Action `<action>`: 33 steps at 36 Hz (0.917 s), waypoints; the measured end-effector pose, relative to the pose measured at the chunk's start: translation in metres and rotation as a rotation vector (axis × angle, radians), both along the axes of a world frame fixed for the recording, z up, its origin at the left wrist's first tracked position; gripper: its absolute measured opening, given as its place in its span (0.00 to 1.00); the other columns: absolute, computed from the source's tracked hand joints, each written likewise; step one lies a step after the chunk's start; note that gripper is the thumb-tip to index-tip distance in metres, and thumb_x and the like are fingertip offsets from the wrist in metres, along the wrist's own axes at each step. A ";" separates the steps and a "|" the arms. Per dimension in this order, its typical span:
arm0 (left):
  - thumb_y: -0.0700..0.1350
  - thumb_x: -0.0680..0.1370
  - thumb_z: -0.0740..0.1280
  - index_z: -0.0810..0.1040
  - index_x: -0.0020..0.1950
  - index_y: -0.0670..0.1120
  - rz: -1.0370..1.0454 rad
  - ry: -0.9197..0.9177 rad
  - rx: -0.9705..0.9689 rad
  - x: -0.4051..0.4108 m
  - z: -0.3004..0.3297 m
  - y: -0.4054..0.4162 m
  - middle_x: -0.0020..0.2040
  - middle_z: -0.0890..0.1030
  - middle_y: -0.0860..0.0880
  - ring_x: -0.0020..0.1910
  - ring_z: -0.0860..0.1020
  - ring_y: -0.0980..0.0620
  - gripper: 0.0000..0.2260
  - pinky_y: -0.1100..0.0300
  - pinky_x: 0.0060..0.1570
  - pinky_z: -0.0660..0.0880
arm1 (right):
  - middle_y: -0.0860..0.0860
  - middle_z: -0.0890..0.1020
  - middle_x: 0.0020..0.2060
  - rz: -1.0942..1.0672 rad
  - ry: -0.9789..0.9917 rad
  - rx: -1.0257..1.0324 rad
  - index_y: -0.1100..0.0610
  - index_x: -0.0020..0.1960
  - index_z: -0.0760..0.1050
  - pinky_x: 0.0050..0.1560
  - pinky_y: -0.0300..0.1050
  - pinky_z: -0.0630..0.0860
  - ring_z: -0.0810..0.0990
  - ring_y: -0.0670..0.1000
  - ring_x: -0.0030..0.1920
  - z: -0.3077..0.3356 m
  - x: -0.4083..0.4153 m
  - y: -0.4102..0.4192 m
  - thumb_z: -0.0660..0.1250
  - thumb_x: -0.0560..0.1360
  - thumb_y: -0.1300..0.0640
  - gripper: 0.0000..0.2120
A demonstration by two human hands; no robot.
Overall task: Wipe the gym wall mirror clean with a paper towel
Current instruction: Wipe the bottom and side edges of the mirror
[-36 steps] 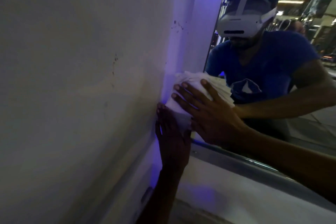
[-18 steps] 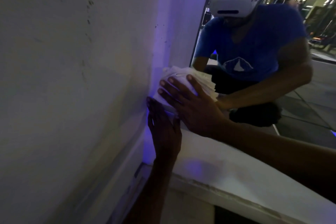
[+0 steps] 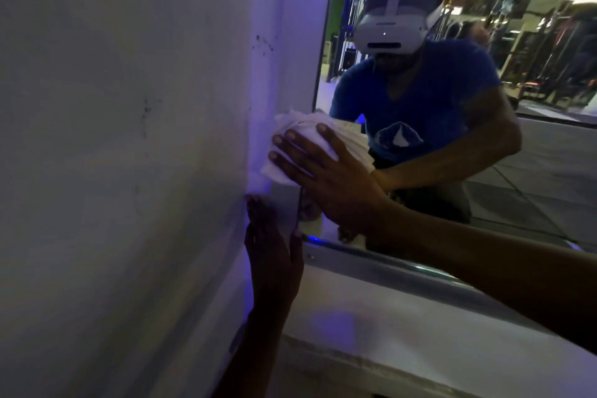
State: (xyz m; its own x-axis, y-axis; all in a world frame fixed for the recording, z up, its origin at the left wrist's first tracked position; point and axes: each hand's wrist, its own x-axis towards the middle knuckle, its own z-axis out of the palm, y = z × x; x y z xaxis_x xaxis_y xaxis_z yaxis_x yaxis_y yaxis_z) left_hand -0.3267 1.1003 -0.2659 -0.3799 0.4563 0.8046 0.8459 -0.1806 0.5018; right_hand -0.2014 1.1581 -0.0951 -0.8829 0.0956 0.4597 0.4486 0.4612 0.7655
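The right hand (image 3: 326,181) lies flat with straight, spread fingers on a wad of white paper towel (image 3: 290,139), pressing it against the mirror (image 3: 549,171) at the glass's lower-left corner; the towel shows above and left of the fingertips and spills past the mirror's left edge onto the white wall (image 3: 129,139). The left hand (image 3: 274,252) sits just below that corner, fingers straight and pointing up, resting against the wall and holding nothing. A metal rail (image 3: 387,263) runs along the mirror's bottom edge, and a white ledge (image 3: 403,339) juts out beneath it. The wall left of the mirror carries dark specks and a violet glow near the corner. The glass reflects the person in a blue shirt and white headset, with gym equipment behind.
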 end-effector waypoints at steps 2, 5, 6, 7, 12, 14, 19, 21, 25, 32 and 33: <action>0.47 0.82 0.60 0.54 0.82 0.33 -0.020 0.063 0.020 -0.006 0.031 -0.001 0.82 0.59 0.33 0.81 0.60 0.37 0.33 0.46 0.75 0.62 | 0.58 0.60 0.84 -0.021 0.058 0.008 0.59 0.85 0.57 0.82 0.68 0.47 0.57 0.59 0.84 0.036 -0.003 -0.003 0.55 0.79 0.52 0.35; 0.44 0.80 0.60 0.62 0.80 0.33 -0.017 0.107 0.060 -0.019 0.100 -0.002 0.80 0.65 0.35 0.78 0.67 0.37 0.30 0.45 0.73 0.64 | 0.59 0.63 0.83 -0.020 0.145 -0.032 0.61 0.83 0.62 0.82 0.68 0.44 0.59 0.60 0.84 0.097 -0.009 -0.010 0.60 0.78 0.57 0.34; 0.43 0.80 0.60 0.66 0.78 0.32 0.002 0.127 0.089 -0.023 0.127 -0.002 0.78 0.69 0.34 0.75 0.70 0.35 0.28 0.44 0.71 0.66 | 0.60 0.63 0.82 -0.028 0.159 -0.041 0.61 0.83 0.63 0.82 0.68 0.45 0.60 0.61 0.83 0.120 -0.011 -0.013 0.60 0.77 0.59 0.34; 0.41 0.80 0.61 0.70 0.75 0.31 0.028 0.147 0.117 -0.026 0.157 -0.001 0.74 0.73 0.32 0.71 0.74 0.32 0.25 0.42 0.70 0.68 | 0.60 0.64 0.82 -0.039 0.164 -0.054 0.62 0.82 0.64 0.82 0.69 0.46 0.61 0.61 0.83 0.145 -0.012 -0.017 0.58 0.76 0.60 0.34; 0.37 0.79 0.62 0.79 0.68 0.34 0.102 0.173 0.171 -0.033 0.323 -0.007 0.65 0.81 0.34 0.64 0.80 0.33 0.19 0.42 0.64 0.71 | 0.60 0.73 0.77 -0.072 0.193 -0.149 0.61 0.77 0.73 0.79 0.70 0.54 0.68 0.63 0.80 0.288 -0.007 -0.036 0.53 0.73 0.61 0.33; 0.37 0.79 0.62 0.80 0.67 0.35 0.074 0.144 0.196 -0.034 0.390 -0.013 0.64 0.82 0.35 0.62 0.81 0.35 0.18 0.43 0.62 0.73 | 0.60 0.75 0.76 -0.072 0.228 -0.215 0.61 0.75 0.75 0.78 0.68 0.56 0.70 0.64 0.78 0.350 -0.001 -0.042 0.53 0.72 0.61 0.33; 0.45 0.79 0.61 0.85 0.59 0.43 -0.061 0.062 0.162 -0.025 0.546 -0.038 0.45 0.87 0.42 0.40 0.84 0.39 0.16 0.49 0.44 0.79 | 0.59 0.78 0.73 -0.067 0.388 -0.510 0.60 0.74 0.76 0.74 0.67 0.66 0.74 0.63 0.75 0.497 0.019 -0.079 0.49 0.74 0.51 0.34; 0.48 0.80 0.59 0.86 0.54 0.47 -0.181 0.031 0.119 -0.021 0.606 -0.052 0.40 0.86 0.44 0.36 0.84 0.39 0.16 0.47 0.39 0.81 | 0.59 0.82 0.67 0.046 0.488 -0.610 0.59 0.71 0.78 0.68 0.66 0.74 0.80 0.64 0.68 0.554 0.029 -0.101 0.51 0.75 0.51 0.30; 0.54 0.80 0.59 0.81 0.55 0.55 -0.444 -0.147 0.018 -0.010 0.710 -0.076 0.42 0.87 0.50 0.42 0.86 0.44 0.13 0.43 0.46 0.82 | 0.55 0.82 0.64 0.145 0.707 -0.712 0.61 0.72 0.77 0.68 0.50 0.76 0.79 0.49 0.68 0.653 0.060 -0.140 0.61 0.80 0.62 0.21; 0.46 0.82 0.66 0.85 0.51 0.50 -0.694 -0.456 -0.108 0.034 0.840 -0.144 0.44 0.88 0.48 0.43 0.87 0.50 0.08 0.53 0.43 0.81 | 0.63 0.82 0.60 0.007 1.055 -0.913 0.67 0.68 0.78 0.56 0.43 0.69 0.77 0.55 0.57 0.775 0.127 -0.192 0.64 0.83 0.66 0.14; 0.43 0.84 0.66 0.85 0.52 0.49 -0.707 -0.476 -0.118 0.042 0.855 -0.154 0.45 0.88 0.47 0.43 0.86 0.50 0.08 0.54 0.43 0.79 | 0.60 0.82 0.58 0.014 1.075 -0.962 0.65 0.70 0.77 0.53 0.40 0.70 0.77 0.51 0.53 0.788 0.138 -0.203 0.63 0.84 0.67 0.15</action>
